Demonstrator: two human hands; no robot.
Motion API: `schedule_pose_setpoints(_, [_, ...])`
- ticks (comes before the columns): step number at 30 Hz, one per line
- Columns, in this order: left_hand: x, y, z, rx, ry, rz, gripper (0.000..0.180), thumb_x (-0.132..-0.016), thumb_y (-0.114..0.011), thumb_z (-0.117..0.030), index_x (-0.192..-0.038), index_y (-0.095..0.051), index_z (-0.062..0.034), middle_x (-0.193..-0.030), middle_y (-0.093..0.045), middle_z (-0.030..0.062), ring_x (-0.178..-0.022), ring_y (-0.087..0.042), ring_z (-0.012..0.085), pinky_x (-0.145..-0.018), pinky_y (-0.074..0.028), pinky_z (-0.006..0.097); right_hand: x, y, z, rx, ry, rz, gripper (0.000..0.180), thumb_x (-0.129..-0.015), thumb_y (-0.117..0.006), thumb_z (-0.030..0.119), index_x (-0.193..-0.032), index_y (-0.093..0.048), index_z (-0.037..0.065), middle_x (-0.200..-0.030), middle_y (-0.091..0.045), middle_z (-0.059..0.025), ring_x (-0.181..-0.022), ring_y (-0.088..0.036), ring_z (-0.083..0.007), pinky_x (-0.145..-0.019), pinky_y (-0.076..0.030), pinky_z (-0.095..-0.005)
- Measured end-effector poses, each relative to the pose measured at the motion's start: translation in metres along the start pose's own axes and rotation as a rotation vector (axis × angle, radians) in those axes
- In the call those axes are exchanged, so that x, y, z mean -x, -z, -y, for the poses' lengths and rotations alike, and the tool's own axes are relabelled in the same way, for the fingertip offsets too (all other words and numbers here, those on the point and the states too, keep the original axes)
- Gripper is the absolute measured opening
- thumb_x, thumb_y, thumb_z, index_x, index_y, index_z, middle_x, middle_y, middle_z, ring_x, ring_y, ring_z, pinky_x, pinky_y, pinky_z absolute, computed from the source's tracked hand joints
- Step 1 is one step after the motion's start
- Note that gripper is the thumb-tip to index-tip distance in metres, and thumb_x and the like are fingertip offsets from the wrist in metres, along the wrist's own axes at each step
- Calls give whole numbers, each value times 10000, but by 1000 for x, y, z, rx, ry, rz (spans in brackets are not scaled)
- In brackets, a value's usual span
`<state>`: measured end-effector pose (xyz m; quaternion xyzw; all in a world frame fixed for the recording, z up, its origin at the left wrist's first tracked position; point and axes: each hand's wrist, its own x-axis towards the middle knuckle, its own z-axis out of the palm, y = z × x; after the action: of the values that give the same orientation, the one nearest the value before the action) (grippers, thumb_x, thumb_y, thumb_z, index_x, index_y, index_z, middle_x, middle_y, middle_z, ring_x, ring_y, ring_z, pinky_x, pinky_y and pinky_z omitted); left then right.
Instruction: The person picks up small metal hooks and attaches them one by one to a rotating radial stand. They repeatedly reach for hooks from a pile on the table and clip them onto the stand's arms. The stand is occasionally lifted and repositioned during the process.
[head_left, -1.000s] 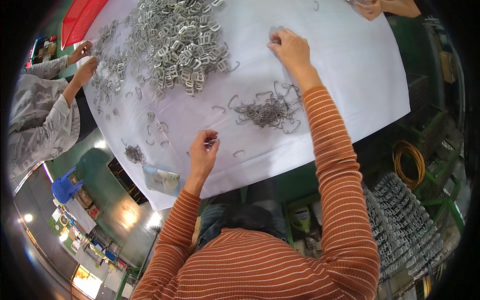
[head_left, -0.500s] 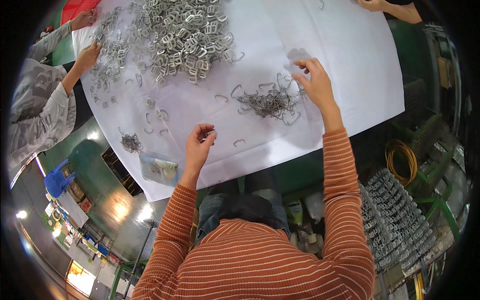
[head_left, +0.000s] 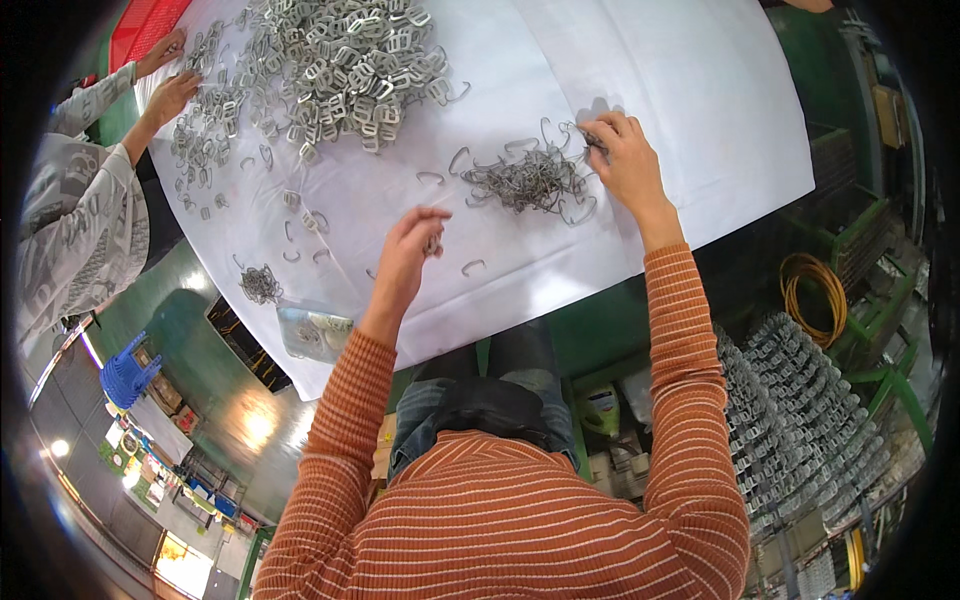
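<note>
My left hand (head_left: 408, 248) hovers above the white sheet (head_left: 700, 110), fingers pinched on a small grey metal clip. My right hand (head_left: 625, 155) rests at the right edge of a tangled heap of bent wire pieces (head_left: 525, 182) and grips a few of them. Loose wire hooks (head_left: 473, 266) lie on the sheet between both hands. A large pile of flat metal buckles (head_left: 340, 60) spreads over the far part of the sheet.
Another person in a grey patterned sleeve (head_left: 80, 220) works at the left edge, hands (head_left: 165, 95) among scattered buckles. A small wire clump (head_left: 260, 284) and a metal plate (head_left: 313, 333) lie near the sheet's corner. Stacked buckles (head_left: 800, 400) and an orange cable coil (head_left: 815, 295) sit lower right.
My right hand has drawn back from the far sheet to the wire heap. My left hand lifted slightly and moved toward the middle.
</note>
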<state>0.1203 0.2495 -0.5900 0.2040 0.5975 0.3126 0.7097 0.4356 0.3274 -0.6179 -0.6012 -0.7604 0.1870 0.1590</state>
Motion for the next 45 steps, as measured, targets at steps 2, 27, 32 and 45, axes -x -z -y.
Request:
schedule_pose_setpoints(2, [-31, -23, -22, -354, -71, 7, 214, -852, -591, -223, -929, -643, -31, -708, -530, -10, -625, -459, 74, -517, -360, 261, 2, -1, -4, -8, -61, 8, 235, -736, -641, 59, -967, -613, 87, -976, -579, -44, -901, -570, -216, -732, -509, -350])
schedule_pose_setpoints(27, [-152, -115, -88, -1562, -1209, 566, 40, -851, -561, -142, -879, -588, -130, -734, -581, 11, -710, -607, 206, -596, -478, 337, 19, -4, -11, 59, -191, -41, 143, -797, -652, 148, -909, -573, 108, -910, -571, -78, -805, -601, -295, -692, -482, -384])
schedule_pose_setpoints(32, [-154, -118, -84, -1481, -1193, 555, 73, -862, -568, -168, -864, -603, -103, -776, -587, 12, -711, -585, 214, -569, -470, 345, 19, 24, 17, -397, -308, 59, 129, -793, -653, 158, -905, -611, 109, -863, -582, -67, -776, -602, -290, -688, -485, -385])
schedule_pose_setpoints(45, [-146, -100, -89, -1496, -1209, 586, 77, -869, -563, -162, -863, -620, -111, -724, -549, 17, -659, -560, 185, -528, -453, 331, -9, 6, -9, 130, -23, 52, 118, -795, -639, 198, -816, -560, 113, -846, -550, -41, -835, -585, -219, -730, -393, -381])
